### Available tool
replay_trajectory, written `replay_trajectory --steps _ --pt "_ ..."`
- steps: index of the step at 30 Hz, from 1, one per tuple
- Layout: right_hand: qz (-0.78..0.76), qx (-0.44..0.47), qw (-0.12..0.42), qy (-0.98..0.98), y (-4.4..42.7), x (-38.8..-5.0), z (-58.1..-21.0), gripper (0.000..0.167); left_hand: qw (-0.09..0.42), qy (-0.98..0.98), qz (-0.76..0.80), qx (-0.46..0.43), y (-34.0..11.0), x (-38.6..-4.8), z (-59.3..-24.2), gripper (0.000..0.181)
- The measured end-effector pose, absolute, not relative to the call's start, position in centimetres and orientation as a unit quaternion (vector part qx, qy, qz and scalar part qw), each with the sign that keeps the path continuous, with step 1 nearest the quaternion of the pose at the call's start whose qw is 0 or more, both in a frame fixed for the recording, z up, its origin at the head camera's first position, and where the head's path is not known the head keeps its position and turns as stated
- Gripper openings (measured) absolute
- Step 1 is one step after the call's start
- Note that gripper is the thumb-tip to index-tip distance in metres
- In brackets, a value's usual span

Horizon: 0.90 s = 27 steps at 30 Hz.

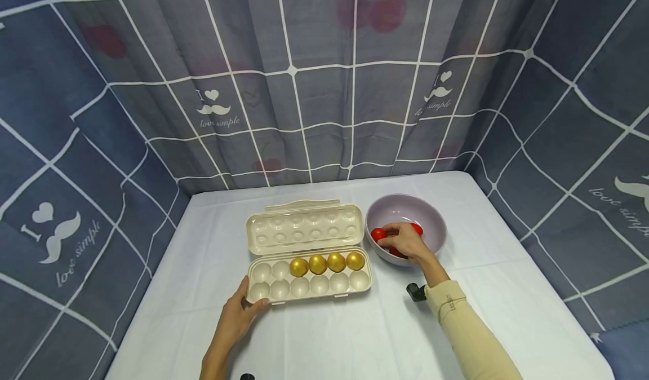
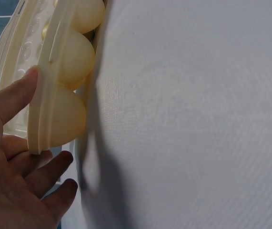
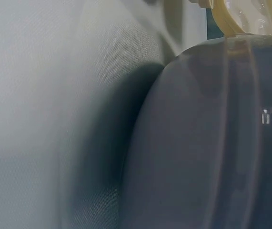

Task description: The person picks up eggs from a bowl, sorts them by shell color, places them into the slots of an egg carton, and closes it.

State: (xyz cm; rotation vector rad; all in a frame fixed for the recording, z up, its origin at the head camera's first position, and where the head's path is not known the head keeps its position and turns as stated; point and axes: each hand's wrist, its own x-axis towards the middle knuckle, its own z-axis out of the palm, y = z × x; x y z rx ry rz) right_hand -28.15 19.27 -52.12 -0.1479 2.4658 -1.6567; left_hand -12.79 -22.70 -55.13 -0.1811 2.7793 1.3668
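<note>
A cream egg carton [image 1: 310, 287] lies with its lid folded back; several gold eggs [image 1: 318, 264] fill the right part of its back row. At the carton's left end, my left hand [image 1: 235, 319] grips the rim, thumb on the front edge; in the left wrist view its thumb [image 2: 19, 95] lies on the rim. Inside a mauve bowl [image 1: 431, 222], my right hand [image 1: 407, 240] pinches a red egg [image 1: 377, 234] between thumb and fingers. More red eggs [image 1: 417, 229] lie partly hidden around that hand. The right wrist view shows the bowl's outer wall [image 3: 183, 143], which hides the fingers.
The bowl stands right of the carton, close to its lid [image 1: 304, 230]. Both rest on a white-covered table [image 1: 314, 340]. Dark checked curtains [image 1: 324, 98] enclose the back and sides. A black object [image 1: 416, 292] shows by the right wrist.
</note>
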Motion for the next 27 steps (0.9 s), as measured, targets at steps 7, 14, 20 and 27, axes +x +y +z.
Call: replay_trajectory --steps 7,14,20,27 --pt "-0.567 -0.035 0.067 0.820 19.2 -27.9 -52.0 0.047 0.013 0.896 0.441 -0.051 -22.6 -12.8 -55.2 0.095" --pt "-0.595 -0.029 0.043 0.802 19.2 -27.9 -52.0 0.047 0.014 0.896 0.440 -0.054 -22.8 -12.7 -55.1 0.095" --pt "-0.612 -0.031 0.006 0.790 19.1 -27.7 -51.9 0.050 0.017 0.897 0.439 -0.060 -22.9 -12.7 -55.2 0.095" --pt "-0.660 -0.019 -0.033 0.750 19.4 -27.1 -51.7 0.048 0.019 0.893 0.445 -0.062 -22.7 -12.7 -55.1 0.094"
